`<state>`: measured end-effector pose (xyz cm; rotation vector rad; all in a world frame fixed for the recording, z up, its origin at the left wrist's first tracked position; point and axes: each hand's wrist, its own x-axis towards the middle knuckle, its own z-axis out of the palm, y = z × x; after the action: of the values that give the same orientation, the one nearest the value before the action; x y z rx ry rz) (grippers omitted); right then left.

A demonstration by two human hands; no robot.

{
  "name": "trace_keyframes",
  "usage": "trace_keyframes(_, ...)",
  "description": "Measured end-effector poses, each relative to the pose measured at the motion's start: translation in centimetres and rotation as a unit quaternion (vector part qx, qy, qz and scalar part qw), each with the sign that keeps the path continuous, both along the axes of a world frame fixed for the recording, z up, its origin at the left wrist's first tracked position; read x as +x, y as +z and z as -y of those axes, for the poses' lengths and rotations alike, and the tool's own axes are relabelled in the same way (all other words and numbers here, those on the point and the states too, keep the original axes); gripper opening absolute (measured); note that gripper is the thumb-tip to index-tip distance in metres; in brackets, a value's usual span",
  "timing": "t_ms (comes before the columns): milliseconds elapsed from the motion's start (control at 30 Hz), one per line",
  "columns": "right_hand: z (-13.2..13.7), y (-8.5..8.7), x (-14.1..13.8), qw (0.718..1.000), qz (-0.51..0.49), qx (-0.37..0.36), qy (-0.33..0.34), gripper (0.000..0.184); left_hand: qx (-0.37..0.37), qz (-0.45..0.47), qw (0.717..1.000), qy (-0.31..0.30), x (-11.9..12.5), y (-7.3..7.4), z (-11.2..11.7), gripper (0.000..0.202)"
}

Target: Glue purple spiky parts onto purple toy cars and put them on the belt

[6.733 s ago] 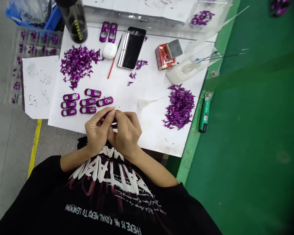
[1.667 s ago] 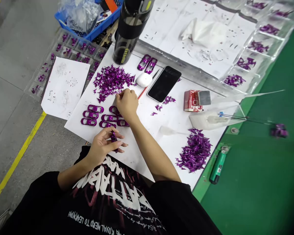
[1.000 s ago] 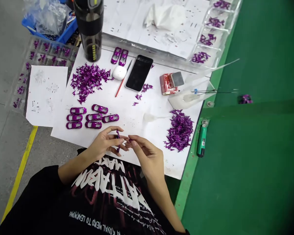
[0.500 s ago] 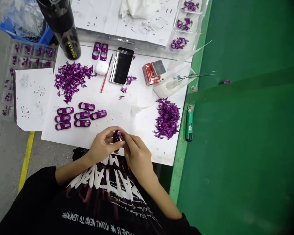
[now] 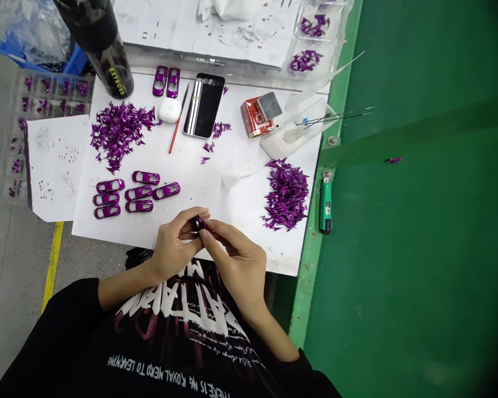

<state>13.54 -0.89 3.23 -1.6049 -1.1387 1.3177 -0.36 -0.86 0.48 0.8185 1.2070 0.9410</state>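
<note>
My left hand (image 5: 172,247) grips a small purple toy car body (image 5: 196,223) just above the near edge of the white sheet (image 5: 216,182). My right hand (image 5: 236,257) meets it there, thumb and forefinger pinched against the car body; whatever small piece they hold is hidden. Several finished purple car bodies (image 5: 133,194) lie in rows to the left of my hands. One pile of small purple parts (image 5: 118,130) lies at the back left, another pile of purple parts (image 5: 286,193) to the right.
A dark bottle (image 5: 103,52), two more car bodies (image 5: 166,80), a white earbud case (image 5: 169,110), a phone (image 5: 203,105), a red pencil (image 5: 177,120) and a red box (image 5: 257,113) stand behind. A green lighter (image 5: 325,200) lies on the green edge. Clear trays (image 5: 45,94) hold purple parts.
My right hand reached to the left pile, then came back to the car body in my left hand. Both hands now press together on it.
</note>
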Motion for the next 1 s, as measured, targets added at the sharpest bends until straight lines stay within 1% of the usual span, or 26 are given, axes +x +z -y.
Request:
trace_keyframes(100,0.1,0.1,-0.4,0.997,0.058,0.052,0.011,0.016,0.039,-0.033,0.999,-0.001,0.0,-0.1,0.2,0.040)
trace_keyframes(167,0.2,0.1,-0.7,0.990,0.102,0.097,0.024,0.016,0.069,-0.056,0.996,-0.002,0.0,-0.1,0.3,0.039)
trace_keyframes(200,0.3,0.1,-0.9,0.983,0.131,0.129,0.030,0.016,0.083,-0.069,0.994,-0.002,0.0,-0.2,0.3,0.037)
trace_keyframes(300,0.4,-0.1,-1.4,0.950,0.208,0.230,0.040,0.020,0.117,-0.108,0.987,0.000,-0.1,-0.3,0.1,0.033)
trace_keyframes(367,0.1,-0.2,-1.1,0.940,0.222,0.254,0.055,0.021,0.126,-0.115,0.985,-0.005,-0.4,-0.2,-0.2,0.035)
trace_keyframes(400,-0.2,-0.2,-0.7,0.942,0.217,0.246,0.067,0.019,0.127,-0.102,0.987,-0.016,-0.7,-0.1,-0.4,0.042)
trace_keyframes(467,-0.8,0.0,0.4,0.957,0.180,0.198,0.107,0.014,0.120,-0.052,0.990,-0.059,-1.3,0.2,-0.7,0.062)
trace_keyframes(500,-1.1,0.2,1.1,0.964,0.149,0.169,0.139,0.018,0.118,-0.025,0.989,-0.090,-1.6,0.4,-0.9,0.073)
trace_keyframes(533,-1.3,0.5,1.7,0.967,0.114,0.143,0.177,0.027,0.120,-0.005,0.985,-0.122,-1.9,0.6,-1.0,0.083)
trace_keyframes(600,-1.2,1.2,2.5,0.960,0.062,0.119,0.246,0.043,0.140,0.002,0.976,-0.169,-2.4,1.1,-1.0,0.092)
trace_keyframes(633,-1.0,1.6,2.6,0.955,0.054,0.126,0.262,0.048,0.155,-0.006,0.971,-0.182,-2.5,1.3,-0.8,0.094)
trace_keyframes(667,-0.7,1.9,2.5,0.953,0.061,0.140,0.262,0.052,0.170,-0.018,0.967,-0.189,-2.5,1.4,-0.6,0.093)
trace_keyframes(733,0.0,2.2,2.2,0.955,0.083,0.164,0.232,0.056,0.188,-0.041,0.962,-0.194,-2.5,1.6,-0.2,0.088)
trace_keyframes(767,0.2,2.2,2.0,0.958,0.086,0.164,0.218,0.057,0.186,-0.048,0.962,-0.194,-2.4,1.6,0.1,0.084)
trace_keyframes(833,0.2,1.9,2.2,0.963,0.077,0.133,0.220,0.050,0.144,-0.044,0.969,-0.195,-2.2,1.5,0.4,0.081)
trace_keyframes(900,-0.5,1.7,3.1,0.962,0.056,0.088,0.254,0.040,0.067,-0.014,0.978,-0.199,-2.0,1.2,0.5,0.087)
trace_keyframes(933,-1.2,1.6,3.8,0.959,0.048,0.070,0.271,0.034,0.027,-0.002,0.979,-0.200,-1.9,0.9,0.4,0.088)
trace_keyframes(967,-2.2,1.5,4.7,0.958,0.048,0.060,0.276,0.028,-0.003,-0.002,0.980,-0.200,-1.8,0.5,0.3,0.085)
trace_keyframes(1000,-3.3,1.4,5.5,0.963,0.065,0.060,0.253,0.022,-0.019,-0.015,0.980,-0.199,-1.7,-0.1,0.2,0.078)
